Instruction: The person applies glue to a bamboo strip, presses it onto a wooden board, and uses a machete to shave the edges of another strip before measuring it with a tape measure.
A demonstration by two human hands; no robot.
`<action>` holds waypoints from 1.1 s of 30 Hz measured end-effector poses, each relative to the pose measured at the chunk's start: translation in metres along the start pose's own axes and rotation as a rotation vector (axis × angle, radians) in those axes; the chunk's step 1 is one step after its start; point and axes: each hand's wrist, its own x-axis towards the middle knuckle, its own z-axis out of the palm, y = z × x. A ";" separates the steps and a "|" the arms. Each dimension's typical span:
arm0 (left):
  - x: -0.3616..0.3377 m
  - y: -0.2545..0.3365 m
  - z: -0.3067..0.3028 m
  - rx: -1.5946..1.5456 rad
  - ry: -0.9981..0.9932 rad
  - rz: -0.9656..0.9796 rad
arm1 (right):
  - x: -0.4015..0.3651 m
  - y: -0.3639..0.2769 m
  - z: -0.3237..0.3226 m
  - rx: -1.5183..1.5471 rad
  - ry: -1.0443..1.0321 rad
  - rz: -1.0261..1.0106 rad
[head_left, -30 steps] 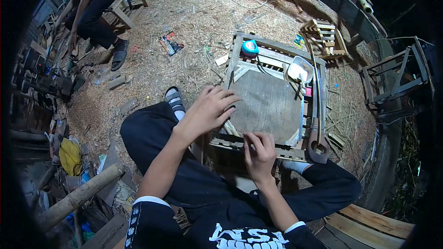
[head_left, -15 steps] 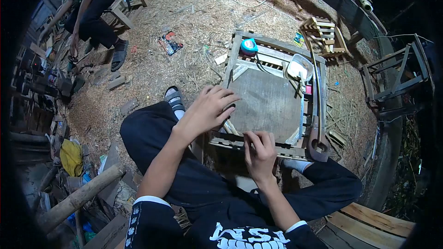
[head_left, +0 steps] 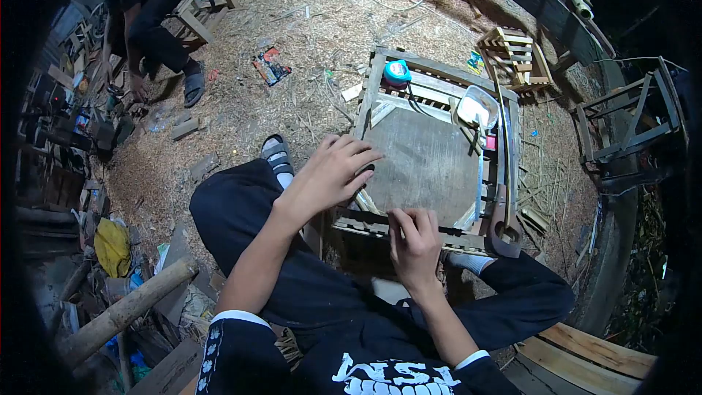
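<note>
Palm down, your left hand lies loosely fanned on the left edge of the wooden frame, gripping nothing. Your right hand curls narrow, its fingertips on the near rail; whether they pinch anything cannot be told. That rail runs crosswise under them, and the frame stretches away from both hands.

Black shirt, white lettering, white-edged sleeves; black trousers, white socks, grey sandal; 2 bare hands.
</note>
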 end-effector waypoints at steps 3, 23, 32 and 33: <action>-0.001 0.000 0.000 0.008 -0.010 -0.008 | -0.004 0.000 -0.007 -0.012 -0.028 0.018; 0.000 0.004 -0.001 -0.008 -0.024 -0.012 | -0.002 -0.007 -0.014 -0.006 -0.026 0.042; -0.002 0.002 -0.002 -0.005 -0.008 -0.013 | 0.000 -0.009 -0.004 -0.035 -0.030 0.058; -0.002 0.003 -0.002 -0.005 -0.015 -0.018 | -0.002 -0.010 -0.007 -0.035 -0.036 0.052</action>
